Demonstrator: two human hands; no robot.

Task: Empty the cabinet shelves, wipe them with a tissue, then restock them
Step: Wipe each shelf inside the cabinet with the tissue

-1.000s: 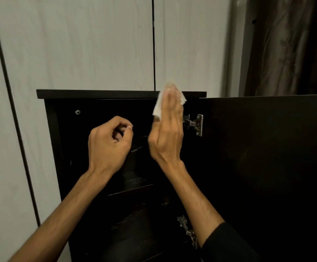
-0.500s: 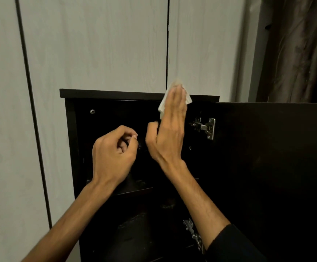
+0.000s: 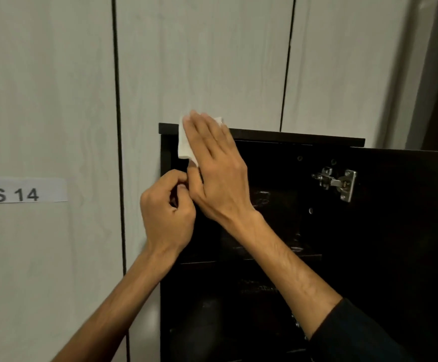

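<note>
The right hand [image 3: 212, 163] lies flat, fingers straight, pressing one white tissue [image 3: 185, 145] against the upper left corner of the dark cabinet [image 3: 291, 138]. Just below it, touching its thumb side, the left hand [image 3: 167, 210] is curled; whether it pinches anything I cannot tell. With only flat pressure on it, the thin tissue could probably bunch, tear on the corner edge, or slide out. To the right of the hands are one metal hinge [image 3: 336, 182] and one open door [image 3: 408, 231]; left of them, one paper label [image 3: 22, 190]. Below the wrists, at least one dim shelf [image 3: 252, 258], apparently bare.
</note>
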